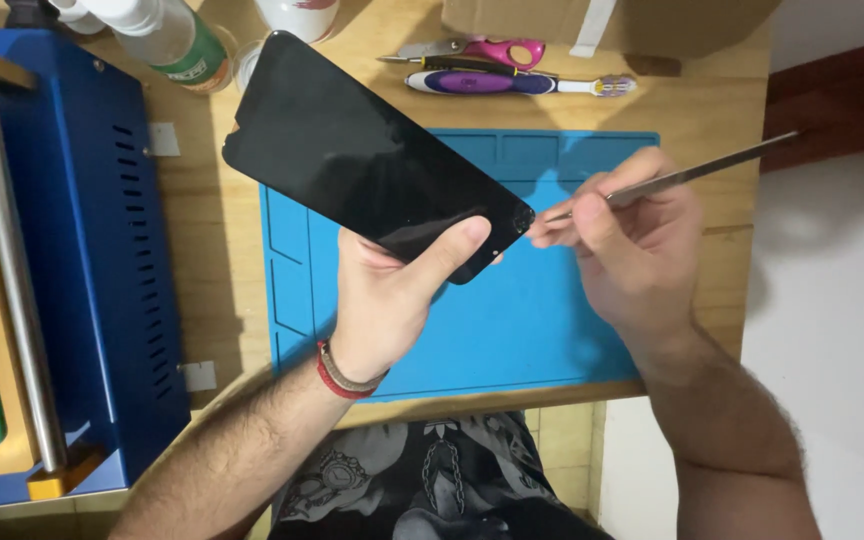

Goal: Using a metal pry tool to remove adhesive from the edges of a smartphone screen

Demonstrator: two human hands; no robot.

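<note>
Black screen panel (372, 160), green-labelled bottle (177, 45)

We see the mat (512, 330) on the table (212, 300), the machine (82, 250) left of it, scissors (482, 50) and a toothbrush (512, 83) behind it.

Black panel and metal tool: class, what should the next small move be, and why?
Probably ease the tool tip gently under the panel corner. The left hand holds the panel tilted above the blue mat, thumb across its lower edge, and the right hand pinches the thin tool with its tip right at that corner, so contact looks set.
</note>
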